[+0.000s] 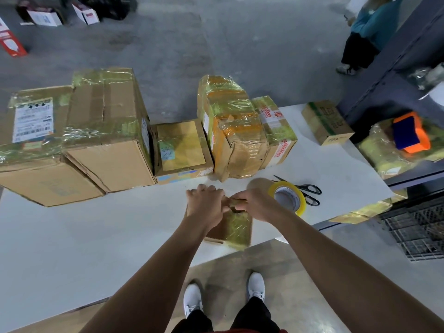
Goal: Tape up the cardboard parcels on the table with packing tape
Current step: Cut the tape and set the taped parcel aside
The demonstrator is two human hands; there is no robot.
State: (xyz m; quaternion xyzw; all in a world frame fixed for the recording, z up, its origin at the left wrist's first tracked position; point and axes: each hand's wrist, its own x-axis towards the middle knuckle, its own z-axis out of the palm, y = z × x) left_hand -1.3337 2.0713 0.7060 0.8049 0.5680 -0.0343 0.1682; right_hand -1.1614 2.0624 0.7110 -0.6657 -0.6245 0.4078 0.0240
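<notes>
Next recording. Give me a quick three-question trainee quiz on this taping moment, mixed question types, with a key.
1. True or false: the scissors lie on the table just right of the tape roll.
2. What do the left hand and the right hand both hold? A) the tape roll B) the small parcel C) the scissors
3. Fill in: the scissors' handles are ____ in colour.
Key: 1 true; 2 B; 3 black.
</notes>
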